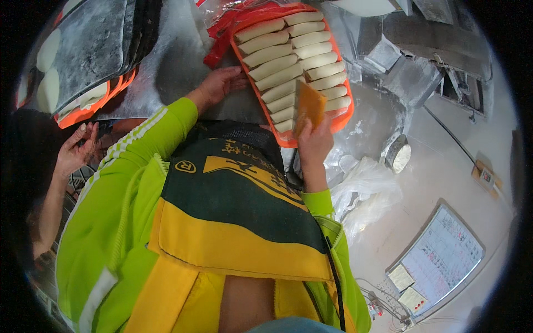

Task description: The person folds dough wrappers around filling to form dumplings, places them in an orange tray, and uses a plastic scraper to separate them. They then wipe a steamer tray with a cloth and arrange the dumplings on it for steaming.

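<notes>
My right hand grips a flat orange dough scraper, held upright over the near end of an orange plastic tray. Two columns of pale dough rolls lie side by side in that tray, and the scraper and hand hide a few of them. Just left of the tray's long side, my left hand has its fingers extended towards the rim and holds nothing. Whether its fingertips touch the rim is not clear.
Dark trays are stacked over orange trays at the left. Another person's hand is below them. Red plastic film lies behind my left hand; a clear plastic bag hangs at the right. A whiteboard bears writing.
</notes>
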### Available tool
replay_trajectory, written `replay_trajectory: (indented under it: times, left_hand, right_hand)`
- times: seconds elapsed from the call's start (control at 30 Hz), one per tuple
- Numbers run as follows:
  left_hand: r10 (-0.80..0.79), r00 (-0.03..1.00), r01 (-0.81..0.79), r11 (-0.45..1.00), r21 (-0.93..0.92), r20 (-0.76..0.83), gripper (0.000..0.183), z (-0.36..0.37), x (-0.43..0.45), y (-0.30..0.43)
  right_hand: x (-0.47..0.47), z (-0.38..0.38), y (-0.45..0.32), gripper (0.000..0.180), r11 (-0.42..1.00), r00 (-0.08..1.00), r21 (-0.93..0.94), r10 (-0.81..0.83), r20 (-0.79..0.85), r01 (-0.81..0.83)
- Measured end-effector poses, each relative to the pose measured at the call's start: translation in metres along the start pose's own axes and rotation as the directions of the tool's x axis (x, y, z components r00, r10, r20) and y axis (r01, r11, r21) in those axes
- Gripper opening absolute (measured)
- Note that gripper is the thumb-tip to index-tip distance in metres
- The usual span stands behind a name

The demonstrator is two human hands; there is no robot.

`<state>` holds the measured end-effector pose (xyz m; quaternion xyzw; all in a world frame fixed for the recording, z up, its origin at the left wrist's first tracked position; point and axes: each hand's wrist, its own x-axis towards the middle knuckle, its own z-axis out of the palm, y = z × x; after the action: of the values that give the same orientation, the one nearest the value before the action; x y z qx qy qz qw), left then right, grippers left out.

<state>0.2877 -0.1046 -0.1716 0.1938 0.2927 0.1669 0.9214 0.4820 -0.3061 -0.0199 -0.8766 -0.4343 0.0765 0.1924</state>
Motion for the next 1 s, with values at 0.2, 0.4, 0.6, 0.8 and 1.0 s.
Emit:
replay_trajectory:
  times: [0.2, 0.4, 0.6, 0.8, 1.0]
  left_hand:
    - [-0.034, 0.998, 0.034, 0.999, 0.004, -0.048, 0.038, 0.003, -0.005, 0.0]
    - [-0.025, 0.999, 0.025, 1.0, 0.0, -0.025, 0.039, 0.0, -0.001, 0.0]
    - [0.001, 0.999, 0.0, 1.0, 0.017, -0.045, 0.041, 0.002, -0.002, -0.002]
    - [-0.007, 0.998, 0.01, 0.999, 0.053, -0.055, 0.041, 0.003, -0.003, -0.001]
    - [-0.004, 0.999, 0.005, 1.0, 0.029, -0.037, 0.042, 0.0, -0.003, -0.001]
  right_hand:
    - [-0.005, 0.001, -0.008, 0.04, 0.999, 0.997, 0.038, -0.012, -0.073, 0.015]
    - [-0.015, 0.001, -0.015, 0.045, 0.998, 0.996, 0.004, 0.066, 0.067, -0.067]
    - [-0.024, 0.011, -0.013, 0.032, 0.997, 0.998, -0.07, -0.046, -0.035, 0.043]
    - [-0.035, 0.019, -0.013, 0.033, 0.997, 1.0, -0.067, -0.026, -0.013, 0.025]
    - [-0.044, 0.02, -0.014, 0.034, 0.992, 0.999, -0.119, -0.038, 0.016, 0.04]
